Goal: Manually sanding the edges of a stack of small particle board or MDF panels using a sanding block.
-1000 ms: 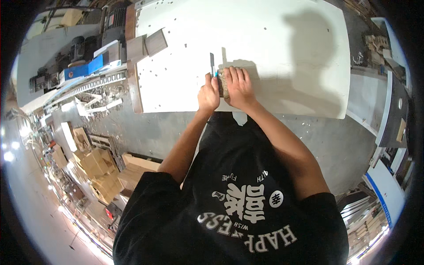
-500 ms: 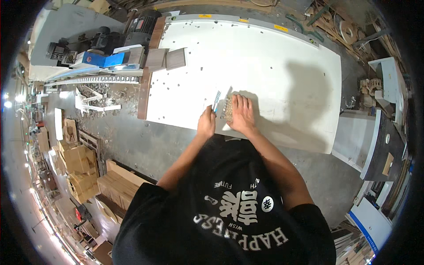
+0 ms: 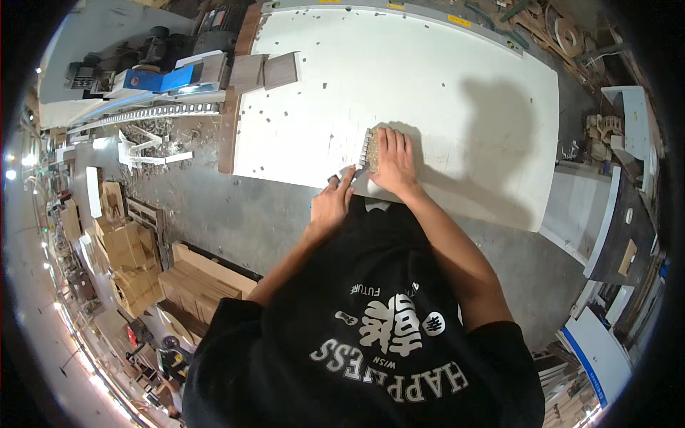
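Note:
My left hand (image 3: 330, 205) is closed around a slim tool, mostly hidden, with a bit of blue showing by the palm. Its index finger stretches toward the near left corner of a small brown block (image 3: 373, 152) with a notched, greyish left edge. I cannot tell whether the tool's tip touches the block. My right hand (image 3: 394, 160) lies over the block, fingers together and pointing away from me, holding it down on a large white board (image 3: 442, 135). Small dark chips (image 3: 325, 85) are scattered over the board, mostly on its left half.
Two grey-brown panels (image 3: 264, 72) lie at the board's far left corner, and a long level (image 3: 399, 10) runs along its far edge. At left stands a machine with a blue guard (image 3: 160, 78). Cardboard boxes (image 3: 128, 260) and stacked boards (image 3: 196, 282) are on the floor at lower left.
My left hand has drawn nearer to me and turned, so the tool that stuck up from it is now mostly hidden. My right hand still holds the block. The whole view has shifted slightly.

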### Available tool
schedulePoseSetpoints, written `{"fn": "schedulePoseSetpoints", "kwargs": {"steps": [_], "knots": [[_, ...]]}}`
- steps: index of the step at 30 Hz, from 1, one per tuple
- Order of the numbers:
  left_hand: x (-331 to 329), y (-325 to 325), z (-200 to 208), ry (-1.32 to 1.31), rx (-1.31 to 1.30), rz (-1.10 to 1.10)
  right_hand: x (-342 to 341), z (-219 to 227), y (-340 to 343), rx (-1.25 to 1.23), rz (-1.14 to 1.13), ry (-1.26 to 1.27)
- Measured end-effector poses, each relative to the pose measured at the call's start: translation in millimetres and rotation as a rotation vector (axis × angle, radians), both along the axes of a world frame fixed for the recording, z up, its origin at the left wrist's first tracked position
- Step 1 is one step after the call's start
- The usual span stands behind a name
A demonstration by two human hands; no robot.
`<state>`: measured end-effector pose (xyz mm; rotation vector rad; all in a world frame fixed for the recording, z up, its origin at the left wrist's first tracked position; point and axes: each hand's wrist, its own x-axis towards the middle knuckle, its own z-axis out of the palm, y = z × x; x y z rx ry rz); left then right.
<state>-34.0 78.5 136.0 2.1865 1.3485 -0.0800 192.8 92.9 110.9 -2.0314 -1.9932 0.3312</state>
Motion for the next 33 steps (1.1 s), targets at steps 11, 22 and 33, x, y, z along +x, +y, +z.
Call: {"fn": "schedulePoseSetpoints", "kwargs": {"steps": [11,22,33], "knots": [[-3.2,16.2,0.2,0.061,0.081,-0.053,0.2,-0.1,1.7,-0.038,-0.015,0.019],[-4.3,27.4,-7.2,0.069,0.171,-0.108,-0.2,-3.9,2.7,-0.091,-0.03,0.034],[9.4,41.3,-3.9,0.059,0.123,-0.09,-1.3,4.2,2.8,-0.147,-0.014,-0.003]]}}
